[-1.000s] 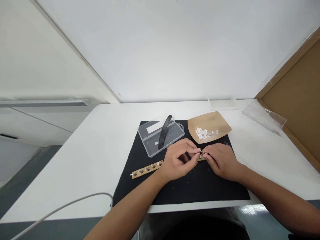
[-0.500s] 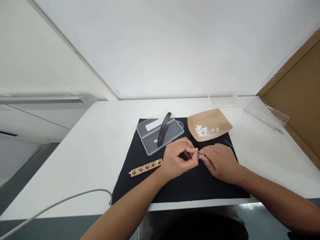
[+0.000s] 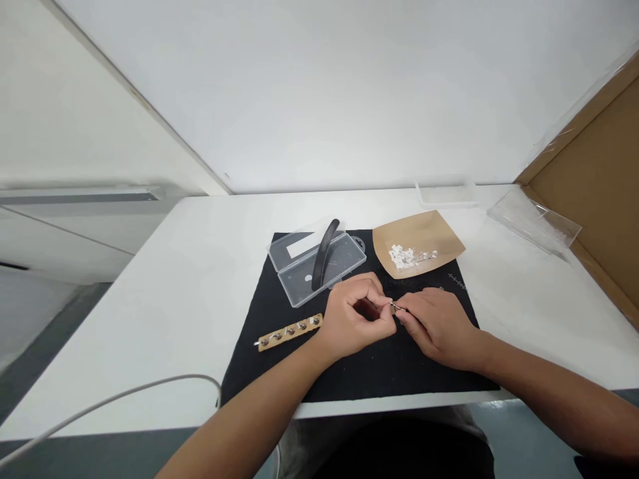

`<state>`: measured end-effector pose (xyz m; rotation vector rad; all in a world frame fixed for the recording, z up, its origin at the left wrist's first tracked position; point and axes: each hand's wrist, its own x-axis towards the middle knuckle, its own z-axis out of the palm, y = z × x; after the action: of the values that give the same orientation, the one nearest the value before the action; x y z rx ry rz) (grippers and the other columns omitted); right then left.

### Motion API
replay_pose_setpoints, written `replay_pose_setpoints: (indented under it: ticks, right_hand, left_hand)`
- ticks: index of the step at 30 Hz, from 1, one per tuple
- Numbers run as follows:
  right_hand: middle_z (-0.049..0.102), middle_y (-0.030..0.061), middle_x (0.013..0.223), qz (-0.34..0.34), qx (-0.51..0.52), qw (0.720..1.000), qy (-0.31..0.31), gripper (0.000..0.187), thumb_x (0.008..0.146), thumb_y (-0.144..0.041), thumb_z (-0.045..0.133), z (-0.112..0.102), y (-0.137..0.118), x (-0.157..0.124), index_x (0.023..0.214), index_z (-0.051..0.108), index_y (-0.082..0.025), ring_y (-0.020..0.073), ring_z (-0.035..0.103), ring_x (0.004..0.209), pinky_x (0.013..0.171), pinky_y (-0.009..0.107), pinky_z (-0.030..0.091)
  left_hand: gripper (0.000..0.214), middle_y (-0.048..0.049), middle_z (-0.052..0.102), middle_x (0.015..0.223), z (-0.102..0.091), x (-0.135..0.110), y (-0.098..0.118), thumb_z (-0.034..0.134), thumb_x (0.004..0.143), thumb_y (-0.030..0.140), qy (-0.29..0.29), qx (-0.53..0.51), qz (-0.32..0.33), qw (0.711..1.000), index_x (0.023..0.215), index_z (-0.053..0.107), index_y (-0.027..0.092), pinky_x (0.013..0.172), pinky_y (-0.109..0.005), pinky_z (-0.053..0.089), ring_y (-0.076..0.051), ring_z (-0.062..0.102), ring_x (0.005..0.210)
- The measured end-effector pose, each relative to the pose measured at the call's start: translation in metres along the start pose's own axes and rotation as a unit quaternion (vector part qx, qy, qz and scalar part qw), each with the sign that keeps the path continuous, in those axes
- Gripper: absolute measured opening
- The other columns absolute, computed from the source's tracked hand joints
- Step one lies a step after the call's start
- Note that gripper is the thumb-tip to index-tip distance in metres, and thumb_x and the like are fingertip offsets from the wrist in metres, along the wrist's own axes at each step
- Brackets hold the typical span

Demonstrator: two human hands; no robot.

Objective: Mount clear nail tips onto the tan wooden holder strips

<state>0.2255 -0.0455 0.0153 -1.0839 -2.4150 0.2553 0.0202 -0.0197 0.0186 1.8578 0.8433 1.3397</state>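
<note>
My left hand (image 3: 357, 318) and my right hand (image 3: 436, 324) meet fingertip to fingertip over the black mat (image 3: 319, 372). Between the tips they pinch a small metal part (image 3: 395, 306); its shape is too small to make out. A tan cardboard strip (image 3: 289, 330) studded with several small metal pieces lies on the mat just left of my left hand. Behind my hands sits a brown paper tray (image 3: 424, 229) holding a heap of small white bits (image 3: 402, 256).
A clear plastic case (image 3: 344, 256) lies open on the mat with a black curved tool (image 3: 324, 253) across it. A clear bag (image 3: 534, 223) and a clear lid (image 3: 444, 193) rest on the white table (image 3: 174, 299). Cardboard (image 3: 599, 179) stands at right. A white cable (image 3: 124, 396) hangs at front left.
The view has tilted slightly, so everything sits a little higher in frame. My hands stay together on the small part, with only slight finger movement.
</note>
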Motion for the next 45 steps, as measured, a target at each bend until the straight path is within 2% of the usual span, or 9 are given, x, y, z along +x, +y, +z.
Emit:
replay_pose_setpoints:
  ticks: [11,17,20,23,27,30,32,37,45]
  right_hand:
    - [0.065,0.0004,0.076,0.033,0.088,0.995,-0.018,0.039,0.116,-0.038,0.035,-0.005,-0.001,0.002,0.091,0.06,-0.021,0.0157,0.053,0.064,0.065,0.032,0.031]
    - [0.062,-0.0023,0.074,0.08,0.254,0.963,-0.032,0.035,0.116,-0.038,0.039,-0.013,-0.002,0.006,0.09,0.059,-0.022,0.0125,0.054,0.063,0.062,0.027,0.038]
    - [0.061,-0.0025,0.073,0.108,0.302,0.946,-0.036,0.038,0.116,-0.041,0.04,-0.016,-0.003,0.007,0.088,0.058,-0.022,0.0124,0.053,0.062,0.061,0.027,0.04]
    - [0.061,-0.0027,0.075,0.11,0.32,0.94,-0.029,0.038,0.116,-0.042,0.041,-0.017,-0.002,0.007,0.089,0.059,-0.022,0.012,0.052,0.062,0.061,0.027,0.039]
    - [0.064,-0.0018,0.077,0.076,0.254,0.964,-0.008,0.035,0.116,-0.038,0.04,-0.015,0.0,0.006,0.093,0.062,-0.022,0.0122,0.053,0.063,0.062,0.027,0.038]
    - [0.066,0.0005,0.077,0.03,0.133,0.991,0.01,0.036,0.116,-0.036,0.039,-0.011,0.004,0.005,0.094,0.063,-0.021,0.0145,0.055,0.066,0.065,0.03,0.037]
    - [0.067,0.0019,0.076,0.0,0.051,0.998,0.03,0.037,0.115,-0.035,0.04,-0.009,0.007,0.005,0.091,0.063,-0.02,0.0159,0.056,0.067,0.066,0.032,0.035]
    - [0.064,0.0013,0.069,-0.054,-0.077,0.993,0.07,0.037,0.114,-0.03,0.045,-0.007,0.01,0.006,0.083,0.063,-0.021,0.0158,0.051,0.063,0.065,0.035,0.028]
    - [0.062,0.0003,0.069,-0.074,-0.1,0.99,0.069,0.033,0.113,-0.027,0.048,-0.008,0.008,0.007,0.084,0.062,-0.02,0.0156,0.048,0.062,0.064,0.035,0.028]
  left_hand:
    - [0.019,-0.0001,0.061,0.067,-0.001,-0.002,-0.003,0.075,0.076,0.007,-0.024,-0.058,-0.05,0.997,0.066,0.061,0.016,0.047,-0.017,0.04,-0.008,0.053,0.055]
    - [0.019,-0.0022,0.062,0.073,-0.002,-0.006,-0.008,0.078,0.089,0.02,-0.04,-0.141,-0.106,0.984,0.074,0.069,0.013,0.043,-0.016,0.048,-0.008,0.059,0.053]
    - [0.022,-0.002,0.062,0.075,-0.001,-0.007,-0.008,0.08,0.093,0.029,-0.045,-0.192,-0.13,0.972,0.081,0.072,0.012,0.042,-0.017,0.054,-0.009,0.064,0.051]
    - [0.021,-0.0017,0.062,0.078,-0.001,-0.008,-0.008,0.081,0.093,0.03,-0.047,-0.216,-0.142,0.965,0.087,0.074,0.012,0.043,-0.02,0.059,-0.01,0.066,0.051]
    - [0.015,-0.0029,0.064,0.078,-0.002,-0.007,-0.006,0.08,0.094,0.027,-0.047,-0.193,-0.126,0.972,0.091,0.077,0.012,0.042,-0.018,0.057,-0.01,0.067,0.053]
    - [0.011,-0.0043,0.066,0.076,-0.002,-0.005,-0.005,0.079,0.094,0.024,-0.034,-0.132,-0.084,0.987,0.091,0.078,0.013,0.043,-0.015,0.051,-0.01,0.065,0.058]
    - [0.006,-0.0043,0.066,0.073,-0.002,-0.003,-0.004,0.077,0.093,0.02,-0.017,-0.087,-0.048,0.995,0.091,0.079,0.014,0.044,-0.015,0.048,-0.011,0.064,0.061]
    - [0.006,-0.0025,0.067,0.07,0.001,0.0,-0.003,0.075,0.088,0.011,0.006,-0.024,0.006,1.0,0.086,0.077,0.015,0.047,-0.016,0.045,-0.01,0.061,0.061]
    - [0.012,-0.0004,0.067,0.064,0.001,0.002,-0.002,0.074,0.083,0.005,0.012,0.021,0.062,0.998,0.084,0.073,0.017,0.049,-0.018,0.046,-0.011,0.062,0.059]
